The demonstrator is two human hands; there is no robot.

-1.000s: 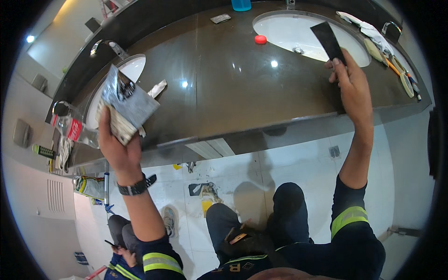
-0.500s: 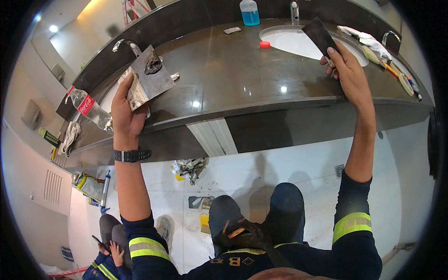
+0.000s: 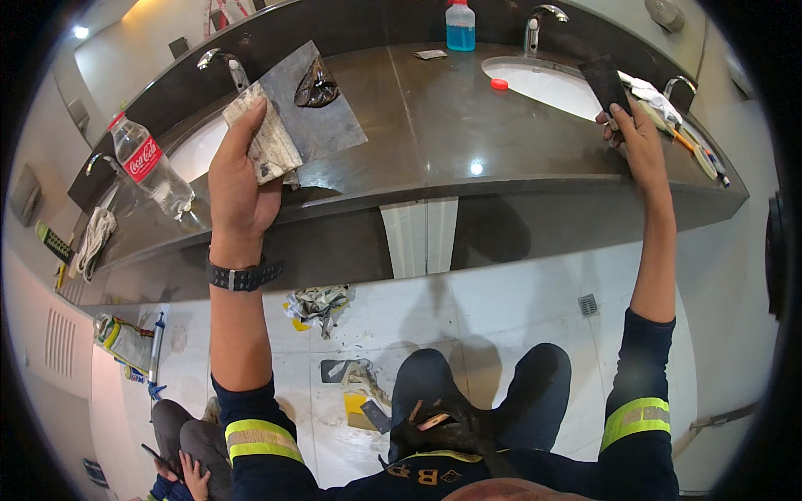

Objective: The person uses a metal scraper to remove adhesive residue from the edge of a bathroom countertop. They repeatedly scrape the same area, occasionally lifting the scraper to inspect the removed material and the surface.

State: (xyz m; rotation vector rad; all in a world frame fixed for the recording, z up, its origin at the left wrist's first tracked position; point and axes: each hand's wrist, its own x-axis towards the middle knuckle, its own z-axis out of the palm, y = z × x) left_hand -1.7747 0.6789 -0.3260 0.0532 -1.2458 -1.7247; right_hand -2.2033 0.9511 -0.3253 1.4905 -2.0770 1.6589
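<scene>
My left hand [image 3: 238, 188] is closed around a dirty off-white block [image 3: 269, 140], thumb on top. Fixed or held against that block is a flat grey plate [image 3: 332, 125], with a glossy dark-brown lump of paste [image 3: 316, 85] on its face. Both are above the front left of the dark counter [image 3: 418, 154]. On the other side, my right hand [image 3: 645, 154] grips a black flat-bladed scraper [image 3: 603, 82], its blade pointing up and left near the right sink [image 3: 543, 85]. The fingers partly hide its lower end.
A bottle with a red label [image 3: 149, 163] stands by the left sink. A bottle of blue liquid [image 3: 460, 29] and a red cap [image 3: 499, 84] are farther back. Brushes and a white cloth [image 3: 653, 96] lie at right. A person's hand [image 3: 195, 476] shows at lower left.
The whole view has shifted and tilted. My left hand has turned the plate, so more of its face and the block show. My right hand sits farther right relative to the sink, scraper still held.
</scene>
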